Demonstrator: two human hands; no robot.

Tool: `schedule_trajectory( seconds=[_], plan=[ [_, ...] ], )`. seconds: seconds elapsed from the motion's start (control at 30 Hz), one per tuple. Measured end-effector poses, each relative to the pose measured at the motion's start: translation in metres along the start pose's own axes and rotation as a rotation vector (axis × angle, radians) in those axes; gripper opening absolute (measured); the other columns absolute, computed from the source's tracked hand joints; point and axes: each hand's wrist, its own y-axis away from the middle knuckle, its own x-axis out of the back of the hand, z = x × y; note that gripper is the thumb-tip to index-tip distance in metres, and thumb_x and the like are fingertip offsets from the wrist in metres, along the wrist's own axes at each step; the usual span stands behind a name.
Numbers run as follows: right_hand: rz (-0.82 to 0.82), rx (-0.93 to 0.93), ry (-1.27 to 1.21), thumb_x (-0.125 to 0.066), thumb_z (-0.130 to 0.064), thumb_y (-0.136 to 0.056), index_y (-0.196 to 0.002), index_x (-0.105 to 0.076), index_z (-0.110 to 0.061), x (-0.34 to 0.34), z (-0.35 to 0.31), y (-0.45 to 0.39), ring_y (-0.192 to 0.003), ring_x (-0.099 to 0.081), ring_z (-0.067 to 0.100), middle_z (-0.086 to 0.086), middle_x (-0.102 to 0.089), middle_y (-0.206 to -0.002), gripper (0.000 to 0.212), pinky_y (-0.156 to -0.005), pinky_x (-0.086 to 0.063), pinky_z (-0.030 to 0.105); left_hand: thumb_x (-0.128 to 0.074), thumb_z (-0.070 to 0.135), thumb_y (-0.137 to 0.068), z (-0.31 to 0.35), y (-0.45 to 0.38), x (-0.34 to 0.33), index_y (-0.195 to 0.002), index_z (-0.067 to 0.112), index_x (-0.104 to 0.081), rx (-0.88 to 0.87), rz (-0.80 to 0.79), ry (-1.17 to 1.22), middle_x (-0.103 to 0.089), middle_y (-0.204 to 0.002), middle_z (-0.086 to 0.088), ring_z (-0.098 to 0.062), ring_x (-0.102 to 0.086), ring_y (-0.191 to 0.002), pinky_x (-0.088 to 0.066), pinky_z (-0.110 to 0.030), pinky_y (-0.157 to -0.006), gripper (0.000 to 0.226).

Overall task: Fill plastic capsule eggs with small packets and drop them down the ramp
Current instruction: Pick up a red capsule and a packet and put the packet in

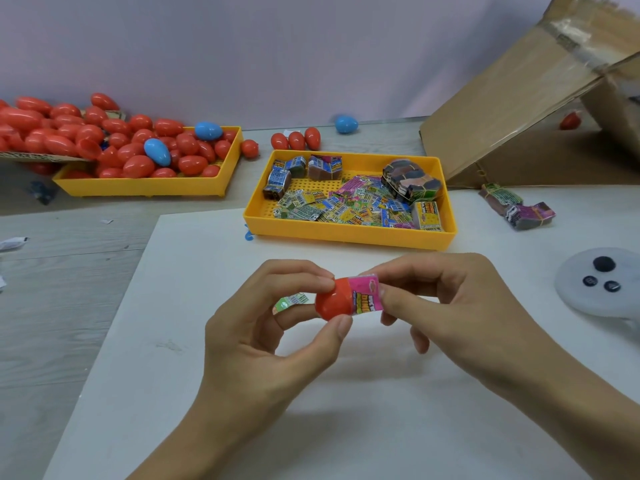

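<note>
Left hand (273, 327) pinches red capsule egg half (332, 301) at frame centre; right hand (446, 306) pinches pink packet (367, 294) sticking from its open end.

2 yellow trays (346, 233), 3 blue eggs (157, 152)

The red capsule half (329, 303) at centre frame is showing glossy, smooth plastic, and the pink packet (367, 293) tucked into it is looking like shiny printed foil or paper. The yellow trays (349, 233) are showing matt moulded plastic with a perforated floor. At upper right the ramp (512, 109) is showing rough brown cardboard with glossy clear tape. The table (62, 271) is showing pale wood grain under a matt white board (207, 427).
</note>
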Motion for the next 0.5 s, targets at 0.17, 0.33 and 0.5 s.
schedule_trajectory(
  seconds=[0.17, 0.33, 0.5],
  plan=[
    [0.028, 0.041, 0.055, -0.073, -0.006, -0.084, -0.083, -0.080, -0.031, -0.0014, 0.0007, 0.0016, -0.052, -0.061, 0.003, -0.003, -0.072, -0.066, 0.026, -0.044, -0.043, 0.013, -0.081, 0.010, -0.075, -0.0017, 0.0000, 0.0006, -0.104, 0.021, -0.069, -0.003, -0.020, -0.023, -0.063, -0.106, -0.007, -0.031, -0.065, -0.102, -0.058, -0.031, -0.082, 0.032],
    [0.033, 0.017, 0.078, -0.073, -0.012, -0.082, -0.083, -0.080, -0.030, -0.0061, 0.0004, 0.0030, -0.053, -0.061, 0.003, -0.008, -0.071, -0.065, 0.019, -0.047, -0.040, 0.007, -0.082, 0.017, -0.076, -0.0026, 0.0003, 0.0003, -0.104, 0.021, -0.068, -0.021, 0.004, -0.077, -0.064, -0.106, -0.003, -0.029, -0.066, -0.101, -0.060, -0.030, -0.082, 0.032],
    [0.034, -0.003, 0.112, -0.073, -0.015, -0.082, -0.084, -0.081, -0.030, -0.0086, 0.0014, 0.0051, -0.060, -0.063, 0.004, -0.012, -0.072, -0.070, 0.016, -0.047, -0.040, 0.008, -0.082, 0.015, -0.077, -0.0028, 0.0009, 0.0005, -0.105, 0.022, -0.069, -0.043, 0.013, -0.126, -0.064, -0.106, -0.002, -0.030, -0.068, -0.098, -0.061, -0.030, -0.080, 0.032]
  ],
)
